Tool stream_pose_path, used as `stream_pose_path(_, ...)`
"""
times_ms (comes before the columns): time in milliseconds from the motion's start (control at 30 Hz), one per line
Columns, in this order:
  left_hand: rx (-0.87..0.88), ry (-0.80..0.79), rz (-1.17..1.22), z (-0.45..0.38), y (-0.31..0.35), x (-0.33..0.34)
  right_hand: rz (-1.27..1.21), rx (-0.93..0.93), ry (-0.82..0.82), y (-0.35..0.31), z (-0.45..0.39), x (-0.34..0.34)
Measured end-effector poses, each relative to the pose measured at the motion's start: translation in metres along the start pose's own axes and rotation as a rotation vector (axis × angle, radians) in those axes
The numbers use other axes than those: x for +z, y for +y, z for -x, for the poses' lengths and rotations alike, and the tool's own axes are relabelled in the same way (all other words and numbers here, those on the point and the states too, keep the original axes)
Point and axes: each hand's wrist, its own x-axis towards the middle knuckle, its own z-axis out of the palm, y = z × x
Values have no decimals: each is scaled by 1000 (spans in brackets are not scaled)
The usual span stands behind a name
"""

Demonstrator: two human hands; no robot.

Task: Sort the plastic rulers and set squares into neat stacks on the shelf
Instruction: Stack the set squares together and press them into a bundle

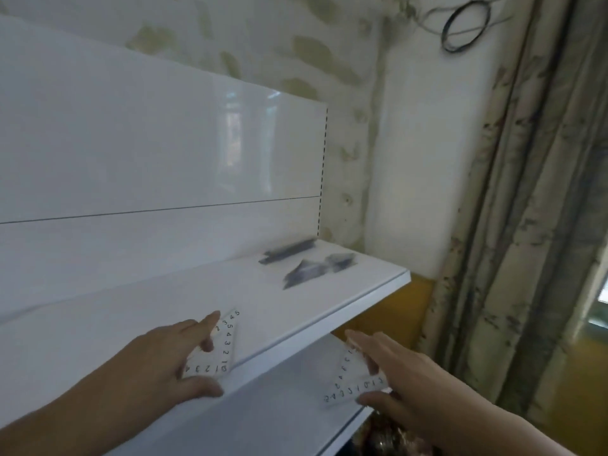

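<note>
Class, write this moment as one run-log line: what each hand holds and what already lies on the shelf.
left hand: holds clear set square | right hand: holds clear set square | shelf: blurred stacks far right | sorting: unfinished

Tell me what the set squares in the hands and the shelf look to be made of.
Set square in the left hand: set square looks like clear, glossy plastic; the white shelf shows through behind its printed numbers.
Set square in the right hand: the other set square looks the same, though blurred.
Shelf: smooth white board, probably painted metal or laminate; its back panel reflects light.
</note>
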Motion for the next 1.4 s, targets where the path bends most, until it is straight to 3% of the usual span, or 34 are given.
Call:
stream_pose_path(133, -99, 81, 191, -75, 29, 24, -86, 81, 24, 73, 9, -20)
stream_pose_path(333, 15, 104, 168, -172, 50, 52, -173, 159, 36, 151, -10, -34)
stream_pose_path(467, 57, 62, 150, -237, 47, 70, -130, 143, 59, 195, -38, -37)
stream_pose_path(600, 116, 128, 249, -298, 39, 80, -79, 91, 123, 249, -78, -34)
stream_pose_path(900, -15, 231, 410, -419, 22, 95, -169, 30, 144, 307, -189, -53)
stream_pose_path(1100, -172, 165, 298, -468, 16, 136, -233, -104, 138, 345, -240, -46)
stream_pose_path(1233, -224, 250, 86, -478, 18, 150, -233, -240, 112, 367, -274, -46)
stream_pose_path(1400, -387, 89, -105, -486, 24, 155, -387, -335, 39, 390, -320, -37)
